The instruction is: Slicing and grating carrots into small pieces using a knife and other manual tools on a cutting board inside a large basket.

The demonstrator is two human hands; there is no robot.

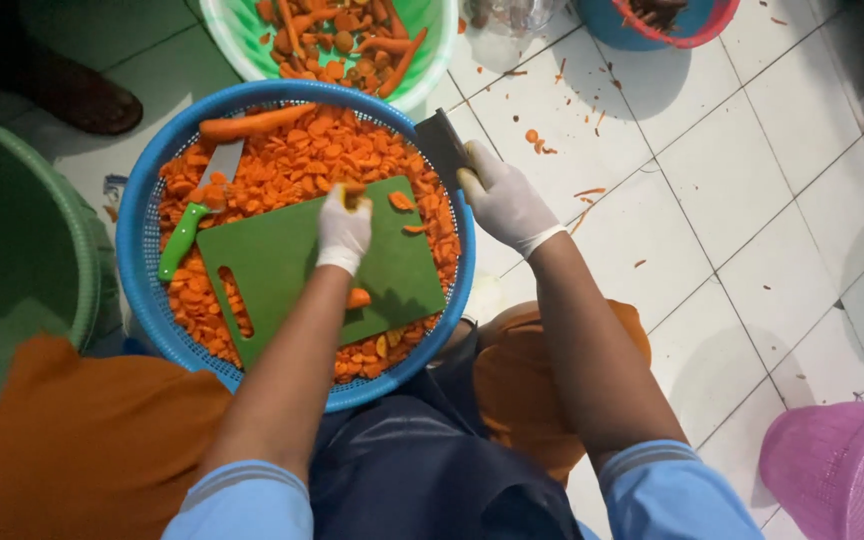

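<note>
No packages, labels, signs, screens.

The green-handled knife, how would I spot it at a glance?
Find the big blue basket heaped with carrot slices. On its left side, beside the green cutting board, lies the knife. Its bright green handle stands out against the orange, and neither hand touches it.

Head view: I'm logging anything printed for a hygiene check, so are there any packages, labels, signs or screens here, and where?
No labels, signs or screens show.
Possible package: a clear plastic bag or container, top edge on the white tiles between the green basket and the blue-and-red bowl; too cut off to be sure.
</note>
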